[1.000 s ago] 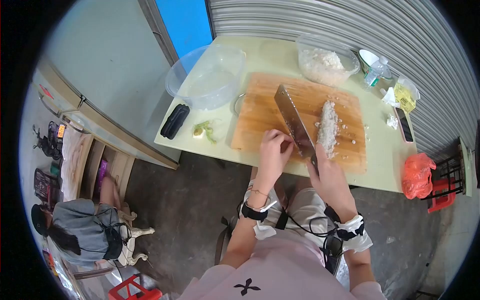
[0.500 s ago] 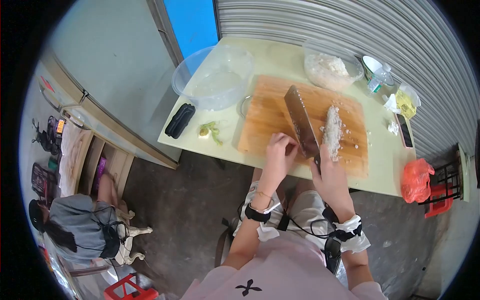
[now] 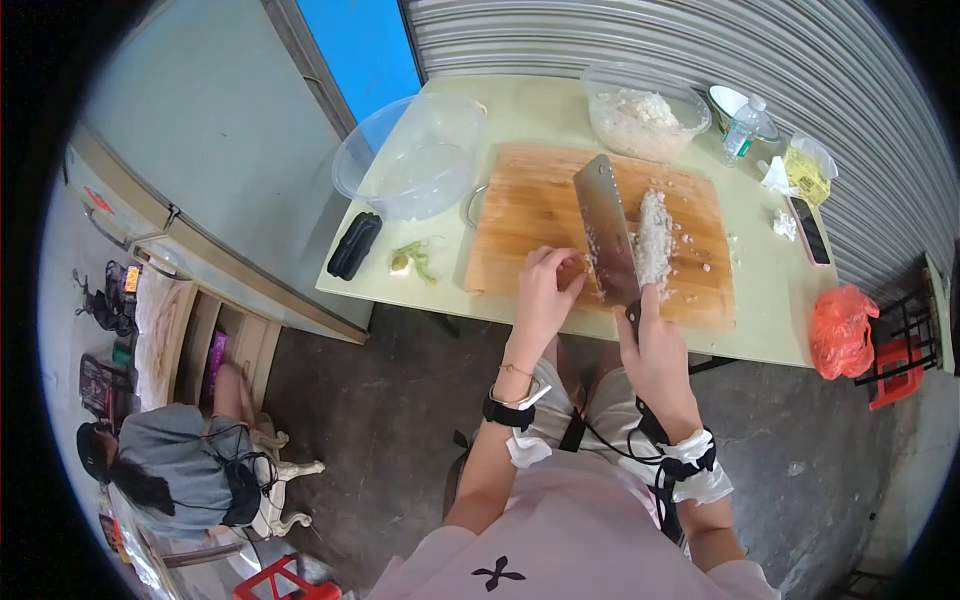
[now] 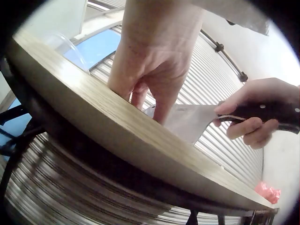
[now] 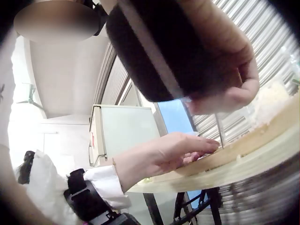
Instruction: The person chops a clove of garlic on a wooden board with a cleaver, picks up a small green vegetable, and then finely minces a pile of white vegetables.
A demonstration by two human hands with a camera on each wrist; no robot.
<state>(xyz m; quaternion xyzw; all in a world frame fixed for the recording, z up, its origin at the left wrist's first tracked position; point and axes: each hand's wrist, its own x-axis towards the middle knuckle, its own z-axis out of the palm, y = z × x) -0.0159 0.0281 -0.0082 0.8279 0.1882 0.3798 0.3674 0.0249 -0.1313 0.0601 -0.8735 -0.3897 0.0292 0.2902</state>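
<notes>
My right hand (image 3: pixel 657 350) grips the dark handle of a cleaver (image 3: pixel 606 230), its broad blade standing over the cutting board (image 3: pixel 530 195) with white bits stuck to its left face. Just right of the blade lies a long heap of finely chopped white food (image 3: pixel 654 240). On the blade's left, my left hand (image 3: pixel 545 295) has bent fingers, their tips down at the board close to the blade. In the left wrist view, the thumb and fingers (image 4: pixel 164 101) point downward; whether they pinch a small piece I cannot tell. The handle (image 4: pixel 262 110) also shows there.
Behind the board stands a clear tub of shredded white food (image 3: pixel 640 125). A large clear basin (image 3: pixel 410 165), a black case (image 3: pixel 354 246) and a green-stemmed vegetable top (image 3: pixel 408 262) are at left. A bottle (image 3: pixel 742 130), phone (image 3: pixel 810 232) and red bag (image 3: pixel 843 330) are at right.
The cleaver has turned more upright in the head view and sits closer to the chopped heap. My left hand stays beside the blade. The head view has shifted slightly.
</notes>
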